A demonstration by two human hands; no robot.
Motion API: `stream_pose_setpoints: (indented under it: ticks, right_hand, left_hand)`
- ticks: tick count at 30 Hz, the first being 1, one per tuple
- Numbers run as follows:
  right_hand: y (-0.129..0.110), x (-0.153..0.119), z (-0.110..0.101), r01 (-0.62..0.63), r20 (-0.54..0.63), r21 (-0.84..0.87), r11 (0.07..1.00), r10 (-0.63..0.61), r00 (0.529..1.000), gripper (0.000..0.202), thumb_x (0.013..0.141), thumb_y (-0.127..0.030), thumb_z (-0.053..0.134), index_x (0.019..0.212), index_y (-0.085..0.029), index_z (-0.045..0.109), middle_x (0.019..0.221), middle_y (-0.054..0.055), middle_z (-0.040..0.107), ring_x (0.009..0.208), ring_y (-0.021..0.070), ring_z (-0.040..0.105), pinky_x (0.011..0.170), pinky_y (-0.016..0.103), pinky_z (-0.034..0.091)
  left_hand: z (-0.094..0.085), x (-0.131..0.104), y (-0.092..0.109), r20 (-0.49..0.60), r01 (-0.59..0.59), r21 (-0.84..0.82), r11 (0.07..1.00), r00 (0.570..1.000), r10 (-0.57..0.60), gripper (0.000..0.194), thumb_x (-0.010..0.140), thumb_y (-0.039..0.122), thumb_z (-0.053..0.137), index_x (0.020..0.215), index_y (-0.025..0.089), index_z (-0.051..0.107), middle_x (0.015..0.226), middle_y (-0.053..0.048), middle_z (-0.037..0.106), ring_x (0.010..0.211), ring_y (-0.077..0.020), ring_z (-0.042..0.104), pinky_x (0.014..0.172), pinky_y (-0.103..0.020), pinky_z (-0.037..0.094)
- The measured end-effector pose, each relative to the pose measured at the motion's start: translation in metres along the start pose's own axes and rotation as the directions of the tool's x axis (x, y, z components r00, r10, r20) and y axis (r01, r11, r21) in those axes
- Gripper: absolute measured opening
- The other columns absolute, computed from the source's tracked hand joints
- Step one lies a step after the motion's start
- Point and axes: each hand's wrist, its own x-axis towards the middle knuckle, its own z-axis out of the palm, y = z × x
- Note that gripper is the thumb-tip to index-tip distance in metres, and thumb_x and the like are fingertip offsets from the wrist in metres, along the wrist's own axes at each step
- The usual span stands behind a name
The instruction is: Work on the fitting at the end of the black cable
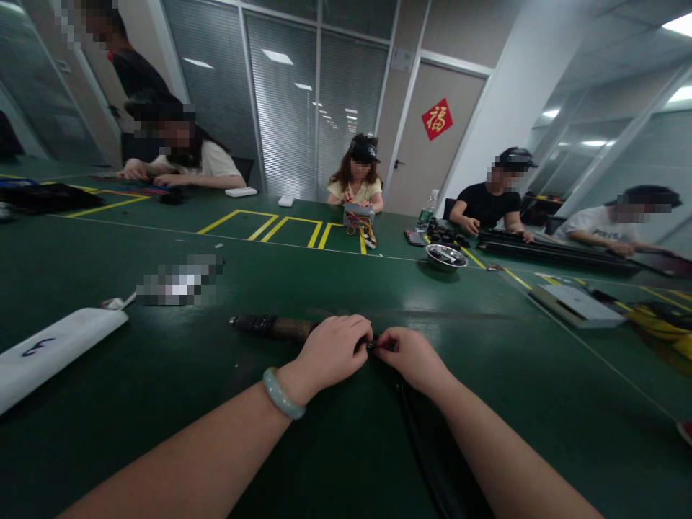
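Note:
My left hand (336,351), with a pale green bangle (283,394) at its wrist, has its fingers curled over the right end of a dark and brown cylindrical tool (275,327) on the green table (243,274). Close on its right, my right hand (411,358) pinches at a small dark part between the two hands; the fingers mostly hide it. A long black strip (419,440) runs from below my right hand toward the table's near edge.
A white power bank (57,351) lies at the left near a blurred device (181,280). Ahead stand a metal bowl (446,257) and a grey box with wires (359,216). A flat grey box (577,305) is at the right. Several people sit across the table.

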Motion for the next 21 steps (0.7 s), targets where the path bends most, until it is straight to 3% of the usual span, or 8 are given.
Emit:
stream_pose_setpoints:
  ticks: [21]
  right_hand:
    - [-0.0021, 0.0, -0.0012, -0.016, 0.002, 0.001, 1.0, 0.016, 1.0, 0.01, 0.077, -0.026, 0.064, 0.082, -0.021, 0.071, 0.078, 0.0, 0.069, 0.067, 0.0133, 0.058, 0.06, 0.023, 0.038]
  left_hand:
    - [0.0006, -0.0007, -0.0002, -0.001, 0.009, -0.001, 1.0, 1.0, -0.009, 0.013, 0.081, 0.017, 0.054, 0.093, 0.021, 0.059, 0.103, -0.003, 0.062, 0.094, -0.021, 0.059, 0.084, -0.037, 0.045]
